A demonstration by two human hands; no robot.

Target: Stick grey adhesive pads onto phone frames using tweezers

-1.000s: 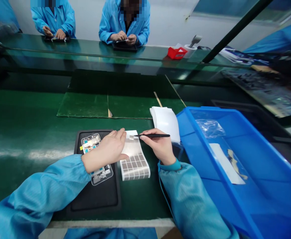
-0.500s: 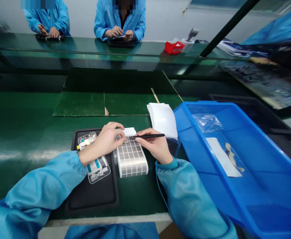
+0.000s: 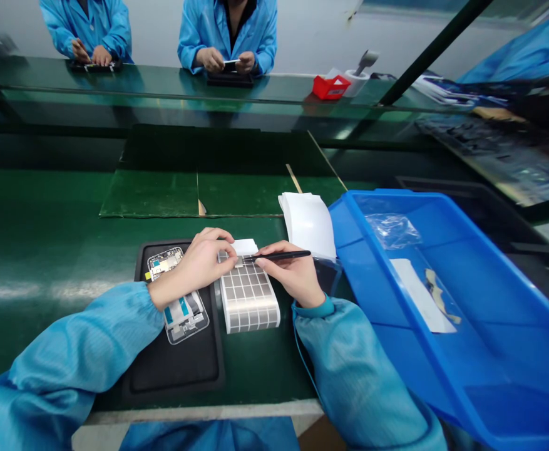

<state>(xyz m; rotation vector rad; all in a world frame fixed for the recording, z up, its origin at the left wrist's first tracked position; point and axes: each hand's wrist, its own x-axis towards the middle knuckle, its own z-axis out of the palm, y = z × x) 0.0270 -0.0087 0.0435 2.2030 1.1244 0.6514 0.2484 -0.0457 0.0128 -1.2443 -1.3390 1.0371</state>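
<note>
- On my feed, the left hand lies over the top corner of the sheet of grey pads, its grip relaxed, not clenched on anything.
- The right hand has its grip closed on black tweezers, whose tip reaches the sheet near that same corner.
- The sheet lies on the green worktop, just beside a clear tray holding a circuit board.
- That tray sits on a black mat, under the left wrist.
- A stack of white sheets stands just behind the right hand, touching a blue bin.
- In the bin I see a plastic bag and a white strip.
- Across the worktop, two co-workers in blue coats work with their hands near black mats.
</note>
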